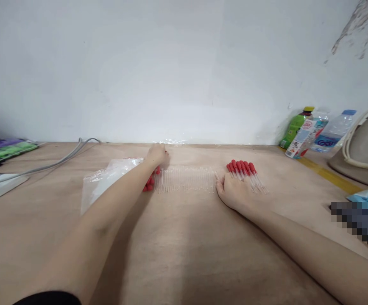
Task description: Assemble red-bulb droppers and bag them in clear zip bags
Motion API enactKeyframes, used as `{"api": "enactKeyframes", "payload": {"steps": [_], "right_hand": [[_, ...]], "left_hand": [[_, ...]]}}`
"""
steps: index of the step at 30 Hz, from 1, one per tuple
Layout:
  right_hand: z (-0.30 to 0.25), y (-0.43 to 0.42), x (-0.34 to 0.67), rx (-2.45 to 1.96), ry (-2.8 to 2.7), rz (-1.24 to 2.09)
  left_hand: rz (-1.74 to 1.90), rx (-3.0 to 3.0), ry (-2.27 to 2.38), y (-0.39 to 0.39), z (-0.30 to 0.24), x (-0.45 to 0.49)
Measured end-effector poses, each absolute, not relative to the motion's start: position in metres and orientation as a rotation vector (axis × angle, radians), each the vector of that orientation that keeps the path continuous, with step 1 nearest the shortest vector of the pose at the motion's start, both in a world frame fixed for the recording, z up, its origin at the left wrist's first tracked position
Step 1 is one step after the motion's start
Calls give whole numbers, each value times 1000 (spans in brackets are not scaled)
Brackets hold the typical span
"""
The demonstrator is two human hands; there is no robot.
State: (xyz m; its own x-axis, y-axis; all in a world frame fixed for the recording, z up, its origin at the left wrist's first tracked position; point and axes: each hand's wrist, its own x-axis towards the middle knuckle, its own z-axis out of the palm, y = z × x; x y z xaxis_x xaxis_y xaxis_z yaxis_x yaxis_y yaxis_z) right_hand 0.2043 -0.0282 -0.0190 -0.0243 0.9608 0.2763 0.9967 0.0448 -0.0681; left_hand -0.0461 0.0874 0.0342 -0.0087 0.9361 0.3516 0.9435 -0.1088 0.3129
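Note:
A row of clear glass droppers (185,179) lies side by side on the wooden table (184,245), with red rubber bulbs (149,184) at its left end. My left hand (157,156) rests curled over that left end, fingers closed on the bulbs. My right hand (233,192) lies on the table at the row's right end, its fingers partly hidden. Beside it sits a second group of red-capped droppers (246,173), fanned out.
A clear plastic bag (107,182) lies left of my left forearm. A grey cable (57,163) runs to the back left. Bottles (311,133) stand at the back right by a beige bag (362,152). Green and purple trays (2,150) sit at far left.

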Motion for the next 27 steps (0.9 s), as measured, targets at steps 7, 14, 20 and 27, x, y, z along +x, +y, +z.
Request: {"api": "enactKeyframes", "payload": {"steps": [7, 14, 20, 27], "right_hand": [[-29, -28, 205, -1479, -2035, -246], [-32, -36, 198, -900, -2221, -144], [-28, -47, 195, -734, -2352, -112], [-28, -48, 194, -769, -2336, -120]], "left_hand": [[-1256, -2553, -1641, 12, 32, -34], [-1540, -2828, -1617, -53, -16, -29], [-1495, -2830, -1540, -60, -21, -26], [-1422, -2794, -1432, -59, -19, -26]]}}
